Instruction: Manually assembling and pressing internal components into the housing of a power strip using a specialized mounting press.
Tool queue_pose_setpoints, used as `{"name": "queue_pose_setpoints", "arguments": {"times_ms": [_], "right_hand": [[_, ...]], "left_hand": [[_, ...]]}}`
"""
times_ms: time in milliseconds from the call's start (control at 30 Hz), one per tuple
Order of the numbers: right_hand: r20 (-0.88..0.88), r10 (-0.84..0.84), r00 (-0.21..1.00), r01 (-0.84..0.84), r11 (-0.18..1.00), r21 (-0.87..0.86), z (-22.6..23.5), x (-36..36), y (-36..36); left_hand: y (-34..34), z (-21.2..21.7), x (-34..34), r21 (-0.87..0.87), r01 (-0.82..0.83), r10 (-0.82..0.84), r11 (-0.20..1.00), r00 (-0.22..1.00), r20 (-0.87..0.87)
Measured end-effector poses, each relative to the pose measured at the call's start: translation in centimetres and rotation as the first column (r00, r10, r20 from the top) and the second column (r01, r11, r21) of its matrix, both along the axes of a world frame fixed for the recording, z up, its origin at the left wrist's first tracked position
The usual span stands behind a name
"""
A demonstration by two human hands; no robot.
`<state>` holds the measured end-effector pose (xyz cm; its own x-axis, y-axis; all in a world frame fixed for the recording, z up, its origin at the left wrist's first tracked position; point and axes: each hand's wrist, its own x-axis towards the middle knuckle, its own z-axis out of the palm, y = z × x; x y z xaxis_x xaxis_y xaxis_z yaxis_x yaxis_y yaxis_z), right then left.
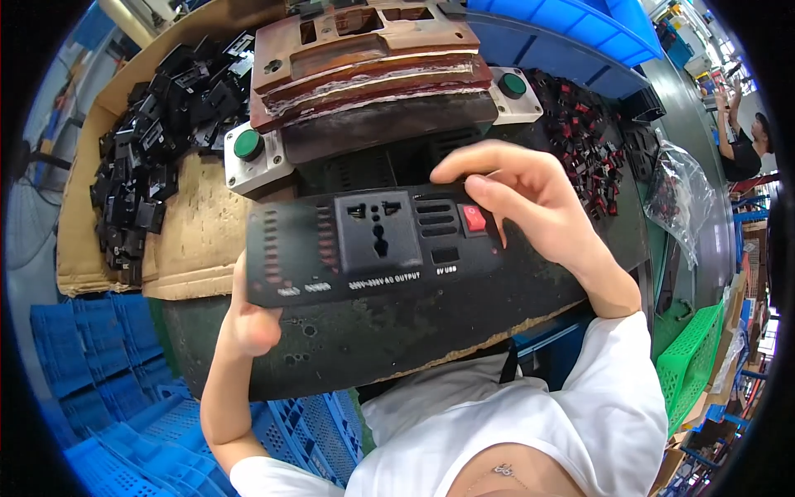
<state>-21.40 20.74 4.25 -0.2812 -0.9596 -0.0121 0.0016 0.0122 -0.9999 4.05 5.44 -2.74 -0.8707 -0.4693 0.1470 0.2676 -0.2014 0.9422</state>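
Observation:
A black power inverter panel is held up in front of me, tilted slightly. It carries a square universal socket, vent slots, a USB opening and a red rocker switch near its right end. My left hand grips the panel's left end, the thumb low and the other fingers hidden behind it. At the right end is my right hand. Its thumb lies over the top edge by the switch, the index finger curls above, and another finger shows along the end.
Behind the panel stands a press fixture flanked by two green buttons. Black parts fill a cardboard box at left. Red-and-black switches lie heaped at right near a clear plastic bag. Another person is far right.

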Motion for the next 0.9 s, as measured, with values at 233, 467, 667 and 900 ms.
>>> {"name": "queue_pose_setpoints", "arguments": {"times_ms": [233,467,667,900], "right_hand": [[0.546,0.112,0.831,-0.182,0.980,0.076,0.3,-0.3,0.6],[0.583,0.110,0.805,-0.191,0.978,0.078,0.2,-0.3,0.5],[0.598,0.136,0.790,-0.229,0.970,0.082,-0.1,-0.3,0.4],[0.570,0.210,0.794,-0.255,0.967,-0.001,-0.4,0.1,0.4]], "left_hand": [[-0.3,2.5,-2.7,-0.068,0.154,-0.159,0.986,0.985,-0.062],[-1.2,1.9,-3.5,-0.180,0.256,-0.293,0.950,0.928,-0.230],[-0.9,1.8,-2.8,-0.150,0.200,-0.227,0.968,0.954,-0.196],[-0.1,0.7,-1.5,0.017,-0.063,0.063,0.998,0.998,-0.027]]}}
